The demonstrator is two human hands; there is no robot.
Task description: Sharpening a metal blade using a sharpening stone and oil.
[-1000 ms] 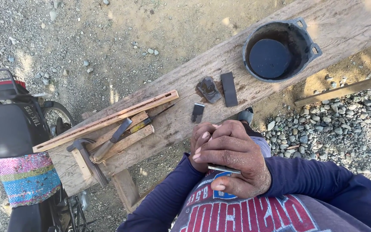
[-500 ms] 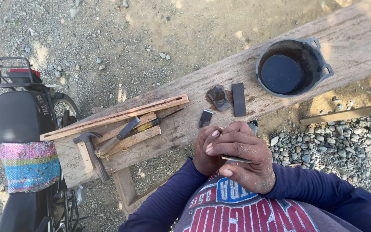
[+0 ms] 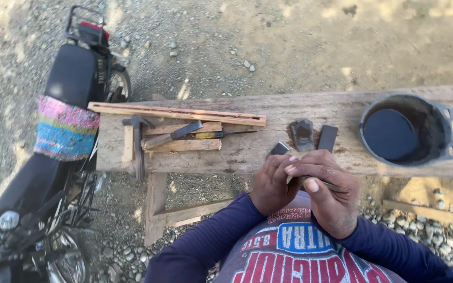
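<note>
On the table point(image 3: 342, 112), the hammer point(image 3: 137, 137) and chisel point(image 3: 173, 135) lie untouched. The left hand point(image 3: 269, 184) and right hand point(image 3: 327, 195) both clasp a thin blade point(image 3: 327, 184) near the chest, work seemingly midway; dark stones point(image 3: 314, 135) wait beyond.

Sunlit gravel ground point(image 3: 268, 47), weathered plank bench point(image 3: 237, 152), parked black motorcycle point(image 3: 53, 157) beyond its left end.
</note>
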